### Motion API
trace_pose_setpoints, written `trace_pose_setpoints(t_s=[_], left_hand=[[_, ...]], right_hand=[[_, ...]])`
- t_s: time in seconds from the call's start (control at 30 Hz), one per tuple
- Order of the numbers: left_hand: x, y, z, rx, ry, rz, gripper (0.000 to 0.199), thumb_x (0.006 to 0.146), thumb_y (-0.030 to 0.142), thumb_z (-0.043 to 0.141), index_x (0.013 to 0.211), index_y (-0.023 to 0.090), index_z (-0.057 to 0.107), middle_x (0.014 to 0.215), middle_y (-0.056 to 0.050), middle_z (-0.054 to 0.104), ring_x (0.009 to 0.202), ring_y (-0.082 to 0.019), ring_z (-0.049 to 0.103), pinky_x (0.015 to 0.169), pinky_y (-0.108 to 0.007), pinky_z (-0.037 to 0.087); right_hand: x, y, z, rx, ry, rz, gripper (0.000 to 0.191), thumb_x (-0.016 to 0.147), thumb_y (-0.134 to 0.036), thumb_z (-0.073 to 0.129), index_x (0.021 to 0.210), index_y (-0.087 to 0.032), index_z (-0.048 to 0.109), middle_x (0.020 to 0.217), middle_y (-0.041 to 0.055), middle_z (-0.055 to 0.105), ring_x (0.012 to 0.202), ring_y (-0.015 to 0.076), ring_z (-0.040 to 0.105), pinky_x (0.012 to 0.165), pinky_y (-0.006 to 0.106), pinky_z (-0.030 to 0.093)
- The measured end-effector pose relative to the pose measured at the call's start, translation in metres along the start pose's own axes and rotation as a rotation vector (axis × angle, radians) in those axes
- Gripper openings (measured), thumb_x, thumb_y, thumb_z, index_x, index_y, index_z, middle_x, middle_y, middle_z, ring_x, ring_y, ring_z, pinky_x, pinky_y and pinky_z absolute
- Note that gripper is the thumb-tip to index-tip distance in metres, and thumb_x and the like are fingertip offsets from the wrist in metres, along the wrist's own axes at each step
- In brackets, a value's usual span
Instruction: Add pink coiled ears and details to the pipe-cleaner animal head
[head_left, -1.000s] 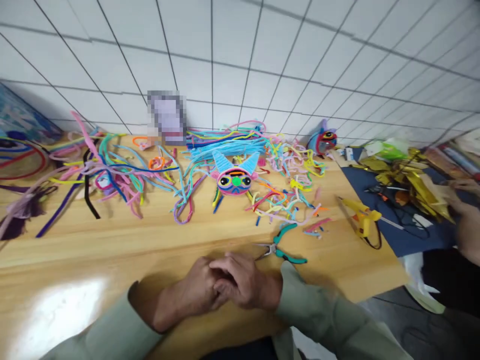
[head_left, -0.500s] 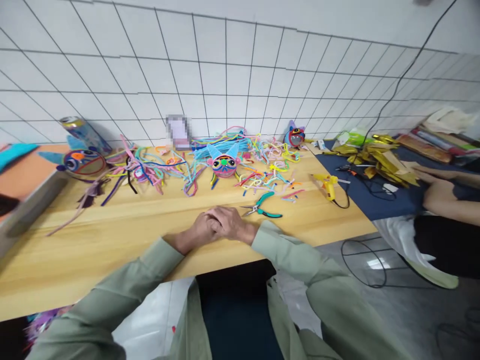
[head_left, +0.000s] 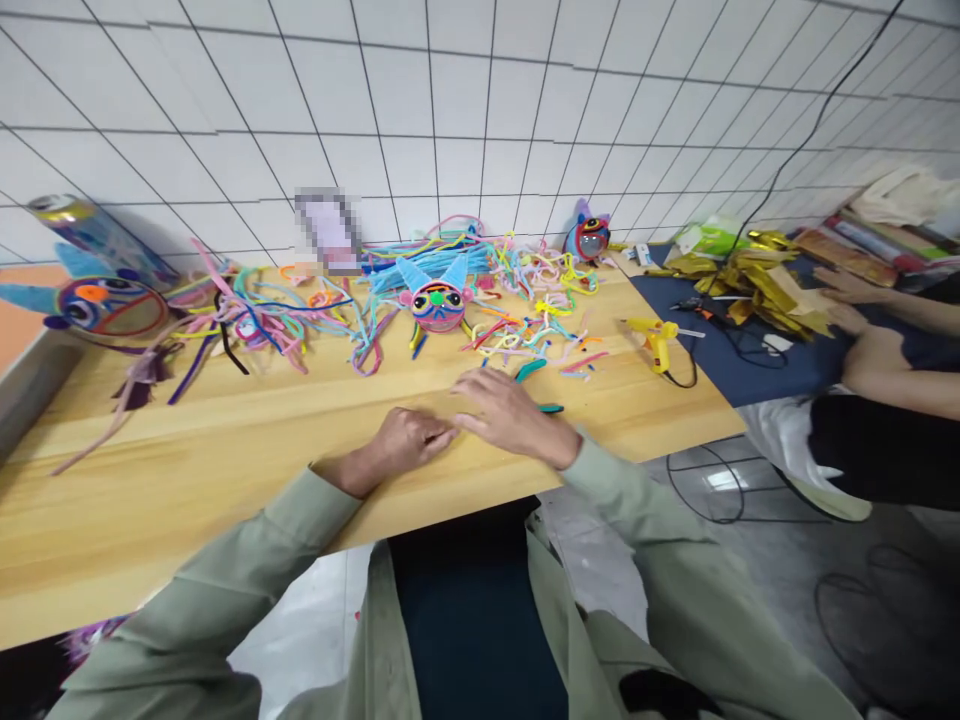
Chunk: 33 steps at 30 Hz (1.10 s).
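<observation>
My left hand [head_left: 409, 440] rests on the wooden table [head_left: 285, 430] with its fingers curled in and its thumb pointing right; nothing shows in it. Just to its right is my right hand [head_left: 506, 412], fingers stretched out and apart, holding nothing. Behind it lie the pliers [head_left: 532, 370] with teal handles, their jaws hidden by the hand. Beyond the hands stands a small pipe-cleaner animal face [head_left: 439, 306] with blue pointed ears and a green nose. Cut pipe-cleaner pieces [head_left: 517, 338] are scattered to its right.
A yellow glue gun [head_left: 658, 345] lies at the right. Two more animal faces, one blue-eared [head_left: 112, 305] and one dark [head_left: 589, 238], and a can [head_left: 105, 235] stand farther back. Another person's hands [head_left: 851, 300] are near gold foil [head_left: 772, 285] on blue cloth [head_left: 727, 370].
My clasped hands have come apart. The right hand has moved right and over the pliers, its fingers now stretched; the left stays low on the table. The view has shifted slightly.
</observation>
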<state>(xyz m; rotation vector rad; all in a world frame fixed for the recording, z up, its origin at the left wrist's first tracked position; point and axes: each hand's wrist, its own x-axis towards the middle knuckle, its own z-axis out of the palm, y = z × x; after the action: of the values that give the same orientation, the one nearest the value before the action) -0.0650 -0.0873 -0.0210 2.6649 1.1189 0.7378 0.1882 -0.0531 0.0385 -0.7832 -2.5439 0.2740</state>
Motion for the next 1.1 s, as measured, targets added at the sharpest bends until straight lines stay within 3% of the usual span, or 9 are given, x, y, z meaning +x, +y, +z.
trace_pose_setpoints(t_s=[0.17,0.37,0.5,0.6,0.7,0.77,0.87,1.0,1.1], left_hand=[[0.008,0.012,-0.009,-0.049,0.056,0.021,0.053,0.114,0.036,0.055,0.064,0.02,0.064,0.055,-0.001,0.062,0.052,-0.014,0.055,0.056,-0.031,0.029],[0.012,0.012,-0.018,-0.152,-0.023,-0.125,0.057,0.114,0.045,0.053,0.064,0.021,0.064,0.057,-0.001,0.061,0.055,-0.015,0.055,0.059,-0.031,0.035],[0.007,0.031,-0.02,-0.117,-0.035,-0.105,0.04,0.11,0.052,0.059,0.105,0.02,0.082,0.103,-0.012,0.082,0.099,-0.027,0.077,0.094,-0.039,0.057],[-0.012,0.069,-0.016,-0.022,-0.035,-0.046,0.056,0.109,0.057,0.064,0.146,0.015,0.071,0.149,-0.023,0.072,0.139,-0.04,0.067,0.115,-0.055,0.053],[-0.034,0.106,-0.007,0.066,-0.097,-0.017,0.061,0.111,0.056,0.061,0.156,0.016,0.064,0.138,-0.024,0.075,0.125,-0.04,0.071,0.105,-0.053,0.056],[-0.043,0.113,-0.003,0.069,-0.2,0.025,0.062,0.109,0.059,0.063,0.157,0.02,0.064,0.132,-0.02,0.077,0.121,-0.038,0.072,0.105,-0.051,0.055],[-0.042,0.083,-0.01,0.004,-0.25,0.018,0.081,0.099,0.074,0.07,0.159,0.021,0.062,0.153,-0.02,0.069,0.145,-0.043,0.061,0.124,-0.057,0.045],[-0.023,0.014,-0.054,0.087,0.172,-0.433,0.072,0.102,0.078,0.063,0.137,0.016,0.074,0.161,-0.019,0.063,0.156,-0.046,0.048,0.135,-0.069,0.027],[-0.008,0.009,-0.077,-0.102,0.292,-0.491,0.048,0.113,0.06,0.053,0.114,0.02,0.079,0.131,-0.012,0.078,0.13,-0.031,0.069,0.122,-0.052,0.05]], right_hand=[[-0.055,0.055,-0.031,-0.174,-0.174,0.196,0.068,0.097,-0.045,0.081,0.155,-0.014,0.062,0.162,0.0255,0.062,0.152,0.0444,0.054,0.125,0.069,0.046],[-0.07,0.075,-0.016,-0.214,-0.107,0.165,0.043,0.107,-0.037,0.063,0.144,-0.015,0.07,0.138,0.0218,0.073,0.129,0.0378,0.064,0.116,0.062,0.052],[-0.072,0.078,-0.016,-0.193,0.037,0.12,0.035,0.107,-0.037,0.062,0.136,-0.019,0.072,0.126,0.0173,0.075,0.118,0.0346,0.066,0.107,0.057,0.056],[-0.073,0.079,-0.024,-0.172,0.189,0.112,0.038,0.107,-0.039,0.063,0.139,-0.021,0.07,0.127,0.016,0.075,0.117,0.0352,0.067,0.105,0.06,0.055],[-0.069,0.077,-0.029,-0.143,0.311,0.132,0.042,0.107,-0.043,0.062,0.144,-0.023,0.068,0.13,0.0144,0.074,0.121,0.0363,0.069,0.11,0.064,0.054],[-0.063,0.074,-0.03,-0.103,0.362,0.137,0.043,0.107,-0.047,0.06,0.143,-0.024,0.068,0.13,0.0141,0.073,0.123,0.0368,0.069,0.113,0.066,0.053],[-0.052,0.064,-0.032,-0.047,0.418,0.123,0.042,0.108,-0.05,0.06,0.138,-0.023,0.07,0.128,0.0145,0.075,0.123,0.0362,0.07,0.114,0.066,0.054],[-0.038,0.04,-0.041,0.038,0.463,0.126,0.04,0.11,-0.055,0.058,0.132,-0.024,0.071,0.123,0.0125,0.077,0.121,0.033,0.072,0.108,0.059,0.058],[-0.027,0.023,-0.04,0.232,0.434,0.162,0.043,0.111,-0.06,0.056,0.127,-0.024,0.072,0.115,0.0094,0.077,0.109,0.0277,0.073,0.098,0.049,0.061]])
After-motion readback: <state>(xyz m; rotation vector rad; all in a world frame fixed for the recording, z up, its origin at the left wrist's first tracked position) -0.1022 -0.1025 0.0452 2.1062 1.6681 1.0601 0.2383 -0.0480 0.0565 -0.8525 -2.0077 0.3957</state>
